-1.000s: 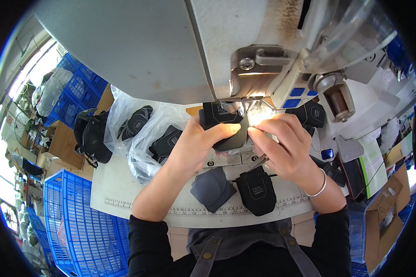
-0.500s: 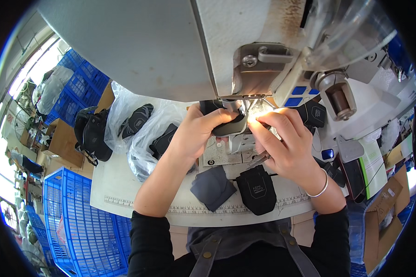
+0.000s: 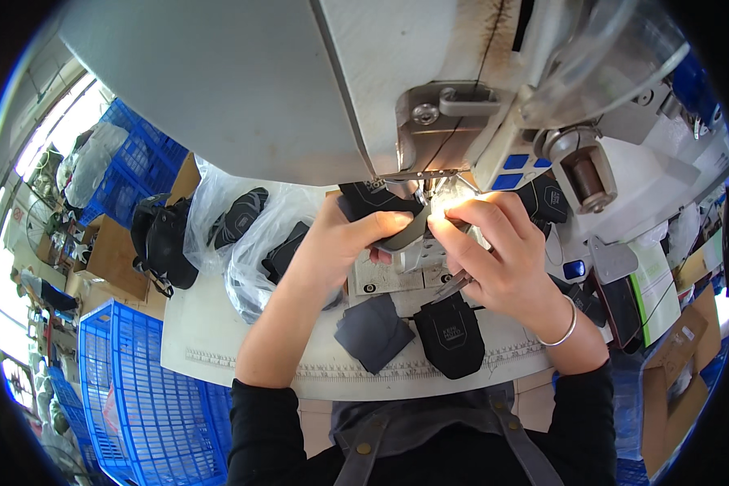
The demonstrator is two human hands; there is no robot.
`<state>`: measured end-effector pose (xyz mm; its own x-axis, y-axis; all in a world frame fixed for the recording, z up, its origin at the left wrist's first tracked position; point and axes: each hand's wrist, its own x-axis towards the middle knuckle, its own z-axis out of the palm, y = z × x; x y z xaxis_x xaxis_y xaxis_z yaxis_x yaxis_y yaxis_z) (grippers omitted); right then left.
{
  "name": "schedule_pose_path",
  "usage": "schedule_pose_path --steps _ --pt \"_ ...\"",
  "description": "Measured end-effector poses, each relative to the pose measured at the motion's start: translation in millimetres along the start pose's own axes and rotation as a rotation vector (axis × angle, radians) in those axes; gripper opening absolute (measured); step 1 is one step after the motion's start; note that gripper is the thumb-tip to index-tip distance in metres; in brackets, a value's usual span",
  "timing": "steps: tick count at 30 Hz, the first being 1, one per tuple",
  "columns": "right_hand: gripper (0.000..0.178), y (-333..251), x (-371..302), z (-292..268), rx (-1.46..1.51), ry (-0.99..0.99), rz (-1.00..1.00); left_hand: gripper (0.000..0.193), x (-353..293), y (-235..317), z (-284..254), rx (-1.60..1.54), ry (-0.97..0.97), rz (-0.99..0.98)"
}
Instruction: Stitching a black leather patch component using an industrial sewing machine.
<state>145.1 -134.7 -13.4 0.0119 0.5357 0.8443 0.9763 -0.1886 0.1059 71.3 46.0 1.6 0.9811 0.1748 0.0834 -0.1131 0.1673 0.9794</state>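
Note:
My left hand (image 3: 344, 239) is closed on a black fabric piece (image 3: 373, 198) with pale print, thumb on top and fingertips beneath. The piece's dark grey edge (image 3: 405, 235) lies beside the needle area of a sewing machine (image 3: 413, 174). My right hand (image 3: 494, 251) has thumb and forefinger pinched together just right of the needle, under the bright lamp; what sits between the tips is lost in glare. Against its curled lower fingers rests a slim pointed metal tool, seemingly thread snips (image 3: 454, 285). On the table below lie grey fabric pieces (image 3: 373, 334) and a black printed pouch piece (image 3: 449, 336).
Clear plastic bags (image 3: 247, 267) with black pieces lie left of my arm, beside a black bag (image 3: 166, 239). A blue crate (image 3: 150, 389) stands at the table's left edge. A thread spool (image 3: 585, 176), metal plate and cardboard box (image 3: 672, 373) are on the right.
My left hand has shifted slightly left and turned the fabric, so its print now shows and its edge slants. The right hand has hardly moved. A dark thread shows on the machine head.

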Motion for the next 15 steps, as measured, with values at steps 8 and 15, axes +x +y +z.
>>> schedule_pose_path --steps 8,15 --pt "0.044 4.6 -0.5 -0.9 0.017 -0.002 -0.012 0.021 -5.3 -5.5 8.2 -0.076 0.023 0.017" --pt "0.045 4.4 2.0 -0.9 0.021 0.001 -0.024 0.017 -1.6 -6.8 4.0 -0.082 -0.008 0.025"
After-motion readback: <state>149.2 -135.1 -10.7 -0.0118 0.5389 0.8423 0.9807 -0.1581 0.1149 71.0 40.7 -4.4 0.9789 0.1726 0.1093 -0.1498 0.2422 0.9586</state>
